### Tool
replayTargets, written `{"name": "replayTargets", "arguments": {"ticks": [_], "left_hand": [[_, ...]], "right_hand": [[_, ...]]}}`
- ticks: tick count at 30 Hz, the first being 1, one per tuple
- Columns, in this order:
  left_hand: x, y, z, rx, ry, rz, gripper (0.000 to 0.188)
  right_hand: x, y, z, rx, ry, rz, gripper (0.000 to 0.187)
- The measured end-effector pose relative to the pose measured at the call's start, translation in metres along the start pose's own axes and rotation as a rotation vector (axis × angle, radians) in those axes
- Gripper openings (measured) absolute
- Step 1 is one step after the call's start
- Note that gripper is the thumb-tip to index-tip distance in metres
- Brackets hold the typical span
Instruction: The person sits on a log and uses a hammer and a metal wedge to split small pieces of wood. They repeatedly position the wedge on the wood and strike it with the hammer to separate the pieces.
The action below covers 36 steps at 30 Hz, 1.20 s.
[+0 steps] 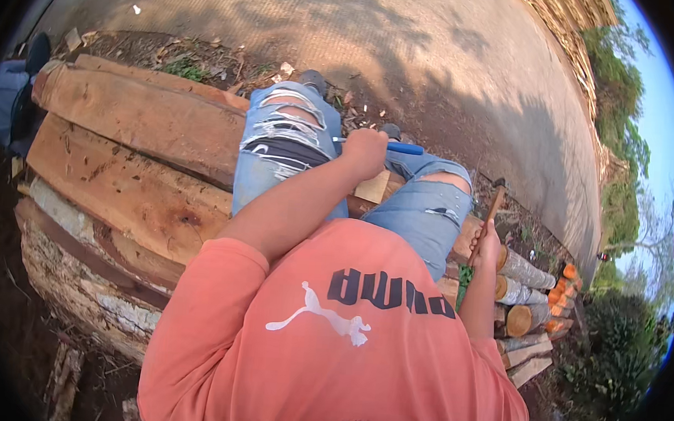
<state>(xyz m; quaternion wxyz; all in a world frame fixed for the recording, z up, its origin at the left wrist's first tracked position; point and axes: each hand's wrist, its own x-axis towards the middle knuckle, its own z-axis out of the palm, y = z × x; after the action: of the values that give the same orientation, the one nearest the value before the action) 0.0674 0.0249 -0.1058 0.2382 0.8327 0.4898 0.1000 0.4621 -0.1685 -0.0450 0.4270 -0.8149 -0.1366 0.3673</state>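
Mid-frame, our left fingers (372, 140) grip the tool (405, 148), likely stiff; centre-right, our right fingers (477, 239) hold the hammer (494, 205), probably head-heavy, best gripped low

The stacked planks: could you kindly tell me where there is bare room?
Plank faces left of the jeans are bare, and pavement lies open beyond the debris. Crowded: the lap, where the left hand holds a blue-handled tool, and the right side, where the right hand holds a wooden-handled tool near logs.
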Motion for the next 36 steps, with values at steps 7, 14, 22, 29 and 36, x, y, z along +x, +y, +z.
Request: {"name": "replayTargets", "arguments": {"ticks": [7,14,22,29,36], "left_hand": [[0.0,0.029,0.014,0.267,-0.334,0.276,0.081],[-0.004,0.025,0.034,0.33,-0.428,0.387,0.085],[-0.001,0.019,0.042,0.329,-0.379,0.386,0.09],[-0.007,0.025,0.034,0.351,-0.389,0.348,0.089],[-0.01,0.034,0.033,0.351,-0.382,0.349,0.088]], "right_hand": [[-0.069,0.196,-0.08,-0.354,0.413,-0.016,0.047],[-0.15,0.273,-0.061,-0.497,0.462,0.268,0.041],[-0.263,0.301,-0.157,-0.557,0.42,0.14,0.036],[-0.426,0.377,-0.201,-0.699,-0.022,0.995,0.08],[-0.447,0.374,-0.083,-0.288,0.124,1.253,0.133]]}}
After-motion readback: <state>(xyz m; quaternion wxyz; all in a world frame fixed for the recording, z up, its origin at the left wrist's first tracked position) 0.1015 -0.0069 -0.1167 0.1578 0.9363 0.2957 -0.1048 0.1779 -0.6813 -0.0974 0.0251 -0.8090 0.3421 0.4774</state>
